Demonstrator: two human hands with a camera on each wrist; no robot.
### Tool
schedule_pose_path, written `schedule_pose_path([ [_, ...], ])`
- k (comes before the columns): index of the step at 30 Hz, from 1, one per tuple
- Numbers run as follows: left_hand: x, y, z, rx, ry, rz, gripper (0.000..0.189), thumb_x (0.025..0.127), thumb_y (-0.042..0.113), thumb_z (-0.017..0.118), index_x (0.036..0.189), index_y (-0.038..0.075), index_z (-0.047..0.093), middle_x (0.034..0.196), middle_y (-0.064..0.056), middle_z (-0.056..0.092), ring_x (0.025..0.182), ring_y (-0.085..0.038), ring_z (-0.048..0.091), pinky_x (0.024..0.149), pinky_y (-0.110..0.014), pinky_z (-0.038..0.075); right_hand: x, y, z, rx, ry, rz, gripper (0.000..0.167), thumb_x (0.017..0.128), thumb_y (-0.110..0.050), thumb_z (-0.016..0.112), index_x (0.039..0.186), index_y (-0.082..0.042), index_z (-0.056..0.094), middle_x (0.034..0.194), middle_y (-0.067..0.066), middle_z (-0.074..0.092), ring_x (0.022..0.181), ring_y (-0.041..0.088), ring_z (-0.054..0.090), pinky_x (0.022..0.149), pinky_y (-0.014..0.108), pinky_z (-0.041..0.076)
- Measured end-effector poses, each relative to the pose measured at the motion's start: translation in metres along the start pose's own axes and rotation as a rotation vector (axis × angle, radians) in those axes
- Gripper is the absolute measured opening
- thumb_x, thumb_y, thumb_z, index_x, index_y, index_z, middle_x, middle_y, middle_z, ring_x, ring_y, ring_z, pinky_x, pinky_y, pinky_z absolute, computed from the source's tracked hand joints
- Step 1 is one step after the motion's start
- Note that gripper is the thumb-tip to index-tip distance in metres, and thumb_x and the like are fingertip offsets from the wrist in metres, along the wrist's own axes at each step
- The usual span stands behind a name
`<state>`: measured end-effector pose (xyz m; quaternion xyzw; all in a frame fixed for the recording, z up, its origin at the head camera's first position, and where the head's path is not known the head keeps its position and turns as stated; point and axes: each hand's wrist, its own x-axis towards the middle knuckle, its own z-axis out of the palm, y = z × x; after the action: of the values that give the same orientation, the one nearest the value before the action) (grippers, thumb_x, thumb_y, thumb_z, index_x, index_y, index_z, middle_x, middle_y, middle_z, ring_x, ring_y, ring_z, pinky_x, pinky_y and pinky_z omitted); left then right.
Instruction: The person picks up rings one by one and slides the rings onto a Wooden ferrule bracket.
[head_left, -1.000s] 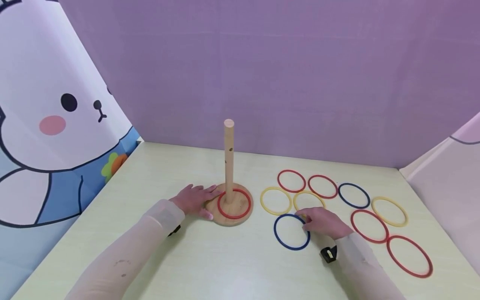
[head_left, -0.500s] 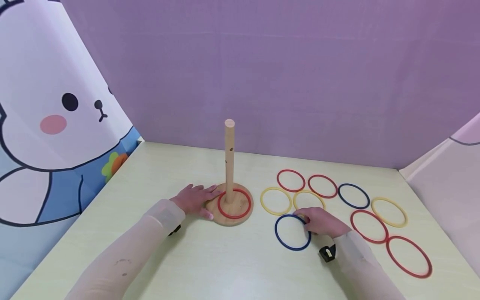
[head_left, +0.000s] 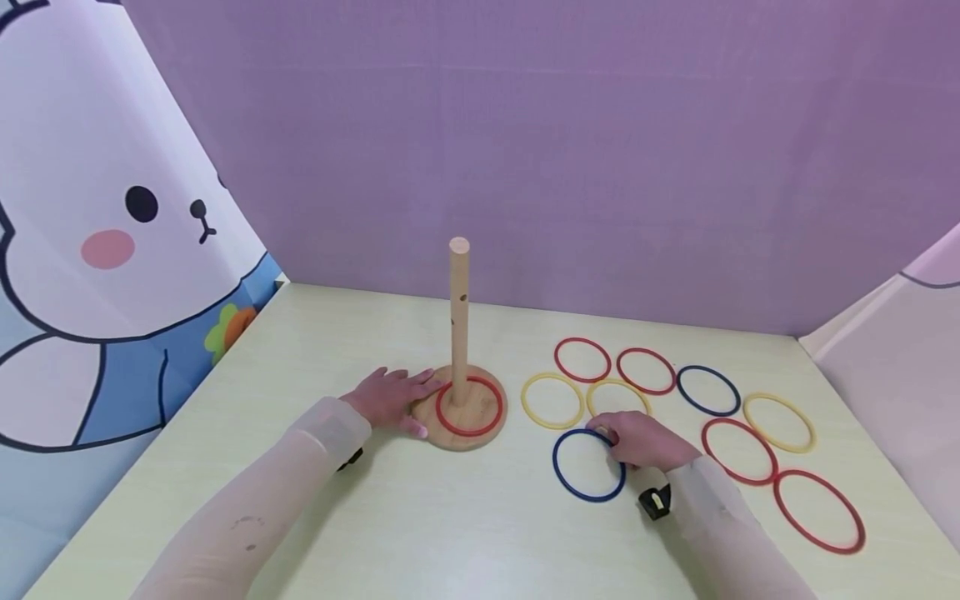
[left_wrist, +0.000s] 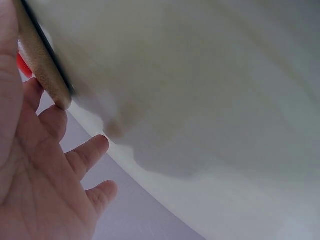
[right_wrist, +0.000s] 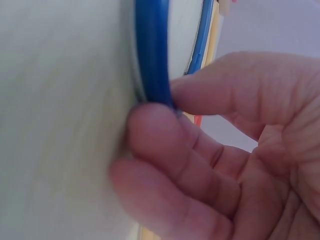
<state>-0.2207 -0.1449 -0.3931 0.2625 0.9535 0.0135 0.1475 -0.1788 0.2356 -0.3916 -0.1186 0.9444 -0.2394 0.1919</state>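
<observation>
In the head view your left hand (head_left: 390, 402), fingers spread, touches the wooden base (head_left: 480, 437) and your right hand (head_left: 647, 442) holds the near blue ring (head_left: 596, 499) to its right; the left wrist shows fingertips on the base's rim, the right wrist thumb and fingers pinching that ring.

Blue ring (right_wrist: 152, 50) shifted slightly rightward
It now lies a little farther right on the desk (head_left: 435, 525) than a second ago, and the right hand's (head_left: 647, 440) fingers are drawn in more closely at its rim.
</observation>
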Motion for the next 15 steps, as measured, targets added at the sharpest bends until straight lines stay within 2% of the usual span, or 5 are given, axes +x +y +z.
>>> schedule_pose_path([
  [6,-0.0001,0.0012,-0.0008,0.006,-0.002,-0.005,0.088,0.079,0.052,0.071,0.151,0.020,0.031,0.155,-0.008,0.029,0.132,-0.042,0.037,0.108,-0.059,0.025,-0.0001,-0.0004,-0.0007,0.013,-0.015,0.040,0.041,0.082,0.010,0.062,0.119,-0.008,0.064,0.079,0.006,0.052,0.056,0.018,0.053,0.052,0.028,0.048],
  [15,0.0007,0.0000,0.0001,0.005,-0.003,-0.006,0.088,0.079,0.051,0.072,0.151,0.020,0.031,0.155,-0.007,0.029,0.132,-0.043,0.037,0.108,-0.060,0.025,-0.0007,0.0004,-0.0008,0.055,-0.012,0.026,0.041,0.079,0.012,0.062,0.116,-0.007,0.065,0.079,0.006,0.053,0.052,0.017,0.053,0.050,0.029,0.049],
])
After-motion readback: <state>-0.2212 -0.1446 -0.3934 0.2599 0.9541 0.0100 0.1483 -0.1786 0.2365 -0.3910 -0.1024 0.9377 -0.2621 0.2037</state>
